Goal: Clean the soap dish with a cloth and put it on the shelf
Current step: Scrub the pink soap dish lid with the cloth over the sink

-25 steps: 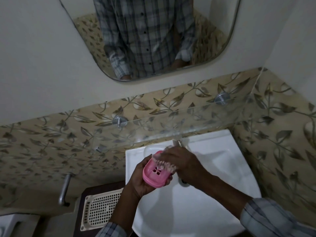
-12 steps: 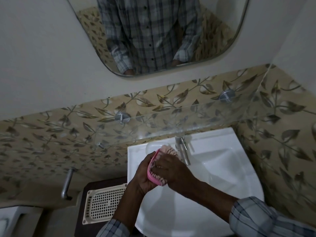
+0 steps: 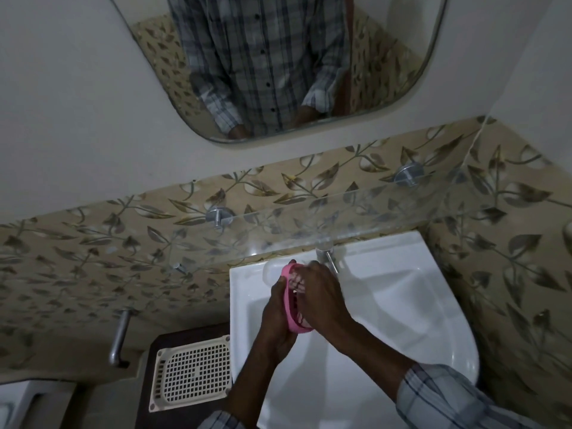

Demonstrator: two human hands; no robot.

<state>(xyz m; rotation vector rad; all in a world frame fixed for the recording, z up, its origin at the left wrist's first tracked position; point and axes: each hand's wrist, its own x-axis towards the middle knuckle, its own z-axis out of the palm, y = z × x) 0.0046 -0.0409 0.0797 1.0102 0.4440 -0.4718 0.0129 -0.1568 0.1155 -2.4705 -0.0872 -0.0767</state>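
Observation:
A pink soap dish is held on edge above the white sink. My left hand grips its back from the left. My right hand presses a pale pink-and-white cloth into the dish's inner face; most of the cloth is hidden under the fingers. A clear glass shelf runs along the tiled wall just above the sink, on two round metal mounts.
A metal tap stands right behind my hands. A cream perforated tray lies on a dark surface left of the sink. A metal handle sticks out at the left. A mirror hangs above.
The dish has turned from tilted face-up to standing on edge. My right hand has slid over its inner face with the cloth. Both hands have shifted slightly toward the tap.

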